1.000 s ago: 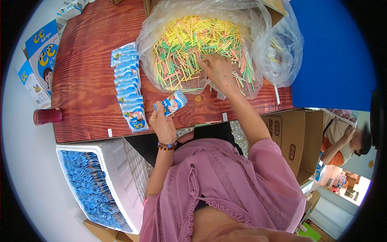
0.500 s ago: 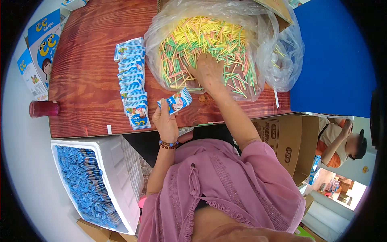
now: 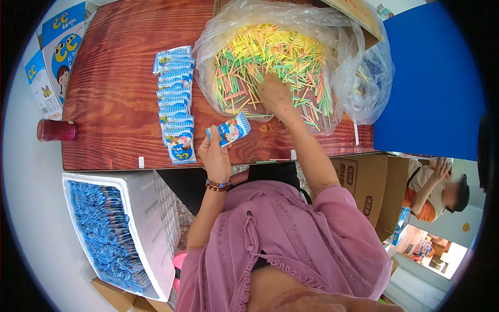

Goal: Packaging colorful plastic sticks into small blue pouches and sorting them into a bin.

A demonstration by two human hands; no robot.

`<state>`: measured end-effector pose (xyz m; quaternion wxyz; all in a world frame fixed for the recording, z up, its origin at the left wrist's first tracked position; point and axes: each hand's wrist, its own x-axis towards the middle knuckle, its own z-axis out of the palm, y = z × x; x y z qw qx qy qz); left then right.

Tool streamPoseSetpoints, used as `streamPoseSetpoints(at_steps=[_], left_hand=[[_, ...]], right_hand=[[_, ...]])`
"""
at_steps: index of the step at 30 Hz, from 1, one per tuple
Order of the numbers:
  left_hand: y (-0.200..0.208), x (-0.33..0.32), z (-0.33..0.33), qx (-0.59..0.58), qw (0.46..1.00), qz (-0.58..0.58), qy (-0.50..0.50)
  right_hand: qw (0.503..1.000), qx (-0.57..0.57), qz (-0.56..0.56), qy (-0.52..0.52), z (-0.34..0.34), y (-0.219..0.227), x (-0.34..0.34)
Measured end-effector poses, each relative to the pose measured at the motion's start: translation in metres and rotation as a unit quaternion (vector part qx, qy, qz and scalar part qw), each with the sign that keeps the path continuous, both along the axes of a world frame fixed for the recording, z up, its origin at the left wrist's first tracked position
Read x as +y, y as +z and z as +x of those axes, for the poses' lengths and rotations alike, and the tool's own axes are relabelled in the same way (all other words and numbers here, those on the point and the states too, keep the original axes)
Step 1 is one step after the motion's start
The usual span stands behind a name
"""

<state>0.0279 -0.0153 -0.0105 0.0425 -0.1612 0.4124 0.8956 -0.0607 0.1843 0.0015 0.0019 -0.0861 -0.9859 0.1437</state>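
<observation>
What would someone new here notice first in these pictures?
Probably the bright heap of yellow, green and pink sticks in a clear plastic bag on the table, with the right hand in it. Next, the overlapping row of packets to its left, and a similar packet in the left hand. A white box stands at lower left.

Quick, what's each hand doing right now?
Left hand: closed on a small blue-and-white packet.
Right hand: fingers down among the coloured sticks; whether it grips any cannot be told.
</observation>
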Motion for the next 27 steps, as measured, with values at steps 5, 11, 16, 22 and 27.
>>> streamPoseSetpoints(at_steps=[5,11,16,22,27], left_hand=[[0.003,0.002,0.0,-0.012,1.0,0.024,0.009],[0.001,0.004,-0.002,-0.009,1.0,0.021,0.0],[-0.001,0.005,-0.001,-0.019,1.0,0.016,0.005],[-0.002,0.004,0.0,-0.003,1.0,0.007,0.003],[0.001,0.007,-0.002,-0.004,1.0,0.01,-0.003]], right_hand=[[0.971,0.017,-0.237,-0.028,0.011,0.022,0.014],[0.772,0.125,-0.623,-0.037,0.017,0.001,0.02],[0.667,0.154,-0.728,-0.032,0.021,-0.017,0.022],[0.742,0.192,-0.642,-0.006,0.027,-0.012,0.011],[0.858,0.168,-0.485,-0.011,0.028,-0.027,0.012]])
